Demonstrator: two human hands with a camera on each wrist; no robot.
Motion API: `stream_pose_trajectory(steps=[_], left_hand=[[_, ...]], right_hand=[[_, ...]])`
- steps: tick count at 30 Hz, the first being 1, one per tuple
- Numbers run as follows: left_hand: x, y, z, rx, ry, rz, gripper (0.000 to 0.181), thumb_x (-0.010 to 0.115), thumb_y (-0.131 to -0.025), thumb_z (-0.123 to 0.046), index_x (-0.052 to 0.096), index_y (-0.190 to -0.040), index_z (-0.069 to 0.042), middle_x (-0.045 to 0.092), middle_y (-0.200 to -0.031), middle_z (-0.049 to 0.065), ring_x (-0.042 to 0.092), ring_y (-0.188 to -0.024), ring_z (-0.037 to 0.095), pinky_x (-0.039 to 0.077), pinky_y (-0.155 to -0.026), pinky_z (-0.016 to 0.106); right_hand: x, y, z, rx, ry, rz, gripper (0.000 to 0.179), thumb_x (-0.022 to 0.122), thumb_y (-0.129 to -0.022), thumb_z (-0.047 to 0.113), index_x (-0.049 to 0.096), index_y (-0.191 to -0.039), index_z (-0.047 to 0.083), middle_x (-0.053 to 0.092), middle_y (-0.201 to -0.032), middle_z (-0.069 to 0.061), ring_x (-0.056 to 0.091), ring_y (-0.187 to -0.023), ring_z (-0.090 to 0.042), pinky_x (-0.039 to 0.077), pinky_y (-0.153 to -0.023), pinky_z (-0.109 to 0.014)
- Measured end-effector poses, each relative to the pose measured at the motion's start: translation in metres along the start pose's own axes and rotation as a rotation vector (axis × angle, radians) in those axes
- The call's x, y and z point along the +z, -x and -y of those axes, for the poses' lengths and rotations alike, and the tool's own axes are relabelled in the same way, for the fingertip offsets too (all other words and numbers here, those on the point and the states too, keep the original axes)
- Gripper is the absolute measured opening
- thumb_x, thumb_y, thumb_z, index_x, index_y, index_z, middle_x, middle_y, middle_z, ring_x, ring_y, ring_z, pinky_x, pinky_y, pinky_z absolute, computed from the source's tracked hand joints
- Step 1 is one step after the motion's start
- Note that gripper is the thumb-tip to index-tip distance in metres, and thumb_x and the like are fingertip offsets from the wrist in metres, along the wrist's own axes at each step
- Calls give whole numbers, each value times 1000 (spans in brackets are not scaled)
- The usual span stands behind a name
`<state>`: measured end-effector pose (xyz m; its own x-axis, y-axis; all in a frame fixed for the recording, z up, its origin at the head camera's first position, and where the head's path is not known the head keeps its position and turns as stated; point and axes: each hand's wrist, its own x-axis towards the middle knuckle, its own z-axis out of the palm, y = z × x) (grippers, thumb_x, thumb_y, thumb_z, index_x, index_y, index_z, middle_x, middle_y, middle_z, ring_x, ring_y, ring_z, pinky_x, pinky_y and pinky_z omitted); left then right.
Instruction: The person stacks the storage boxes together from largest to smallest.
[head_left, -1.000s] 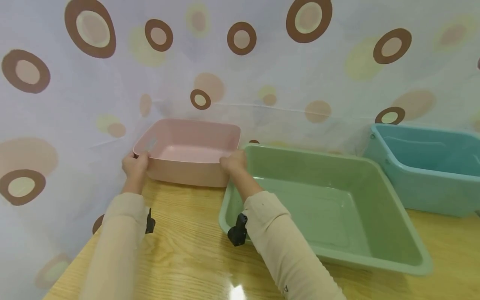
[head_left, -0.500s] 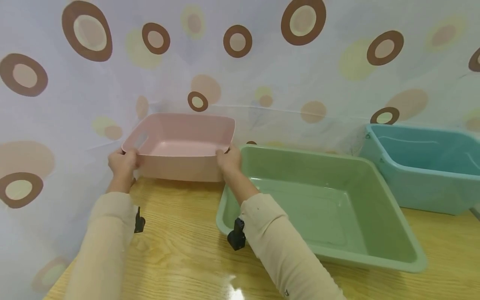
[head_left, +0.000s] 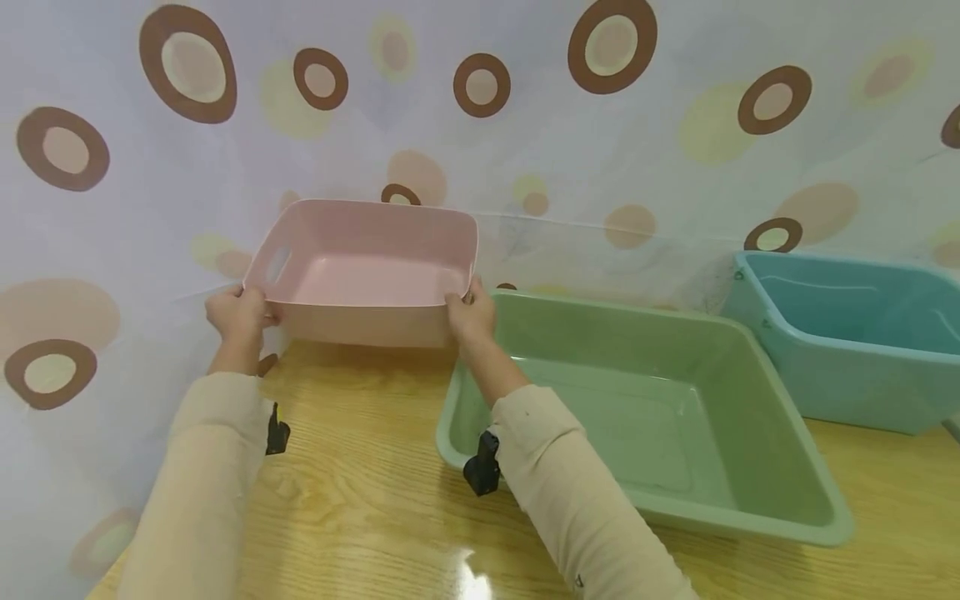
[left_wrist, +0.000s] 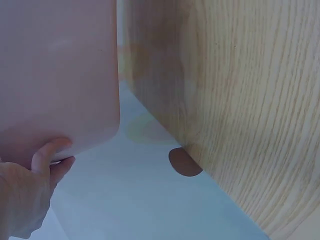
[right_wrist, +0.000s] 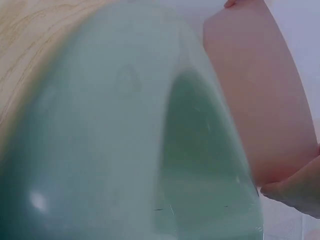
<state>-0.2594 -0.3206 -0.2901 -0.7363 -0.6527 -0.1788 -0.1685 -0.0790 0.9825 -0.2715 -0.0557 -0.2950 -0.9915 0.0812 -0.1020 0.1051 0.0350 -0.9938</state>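
A pink plastic storage bin (head_left: pixel 367 323) with a slot handle in its left end is held up over the table's back left, its inside facing me. My left hand (head_left: pixel 242 315) grips its near left corner; in the left wrist view the thumb of that left hand (left_wrist: pixel 27 192) lies against the pink wall. At the near right corner my right hand (head_left: pixel 472 315) pinches the rim, thumb on the front side. The right wrist view shows the right hand (right_wrist: pixel 297 192) at the edge of the bin (right_wrist: pixel 262 95), beyond the green tub's rim. Some fingers are hidden behind the bin.
A large green tub (head_left: pixel 637 417) stands right of the bin, under my right forearm. Farther right is a blue tub (head_left: pixel 847 375). The wooden table (head_left: pixel 352 475) meets a spotted cloth (head_left: pixel 540 150) at the back and left.
Both hands have raised the pink bin and tilted it, so more of its inside shows. It first shifted slightly left. The green and blue tubs have stayed in place.
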Motion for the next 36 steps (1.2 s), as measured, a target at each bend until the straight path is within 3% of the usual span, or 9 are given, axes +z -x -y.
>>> stream_pose_trajectory(steps=[5,9,12,15,22,26,29,31,36], left_hand=[[0,2,-12,37,29,36,47,34,-86,-1,43,-131,11,51,-96,11,54,-39,3,51,-47,19],[-4,5,-17,35,36,53,45,35,-86,0,48,-127,9,54,-76,3,55,-39,5,52,-47,21],[-7,7,-20,39,62,42,30,36,-86,-1,64,-96,5,51,-58,-2,55,-36,8,52,-45,22],[-11,8,-26,78,80,12,31,38,-87,-4,56,-61,-3,50,-50,-4,54,-35,8,50,-42,22],[-14,4,-36,254,-167,-168,48,42,-81,-12,43,-34,-22,40,-32,-17,37,-31,-1,35,-35,14],[-12,2,-36,242,-167,-208,44,48,-77,-14,44,-34,-25,50,-44,-21,43,-55,3,32,-44,16],[-9,3,-35,211,-72,-177,38,50,-77,-11,52,-42,-25,63,-73,-16,49,-80,4,39,-59,15],[-6,5,-35,223,-27,-147,33,49,-79,-10,53,-49,-21,62,-84,-10,48,-87,4,39,-66,16],[-1,8,-33,302,101,-51,22,43,-86,-9,49,-65,-14,47,-76,-8,41,-77,4,35,-72,20]], right_hand=[[-3,-5,5,-32,-15,10,65,50,-92,16,18,-148,17,17,-155,1,21,-142,-18,20,-115,-27],[-5,-8,11,-53,4,23,66,50,-92,18,15,-149,19,19,-155,0,21,-142,-17,19,-115,-27],[-7,-7,16,-62,-21,30,68,49,-92,11,13,-150,16,21,-155,-4,23,-141,-19,23,-114,-29],[-11,-5,23,-87,-2,44,59,44,-89,1,30,-146,14,35,-148,-10,37,-133,-23,37,-105,-32],[-17,2,46,-126,106,40,47,39,-83,-4,50,-127,7,52,-131,-15,47,-104,-22,42,-78,-29],[-21,3,53,-98,56,36,52,40,-84,-4,51,-132,12,55,-126,-15,48,-83,-13,38,-62,-20],[-25,5,54,-60,21,57,56,41,-87,-1,43,-140,16,55,-126,-16,42,-60,-6,32,-51,-16],[-28,6,54,-28,3,59,58,41,-88,-1,38,-143,18,55,-127,-16,33,-50,-6,27,-46,-17],[-33,11,58,-49,43,43,58,40,-85,-2,44,-139,19,55,-130,-9,43,-66,-7,29,-47,-16]])
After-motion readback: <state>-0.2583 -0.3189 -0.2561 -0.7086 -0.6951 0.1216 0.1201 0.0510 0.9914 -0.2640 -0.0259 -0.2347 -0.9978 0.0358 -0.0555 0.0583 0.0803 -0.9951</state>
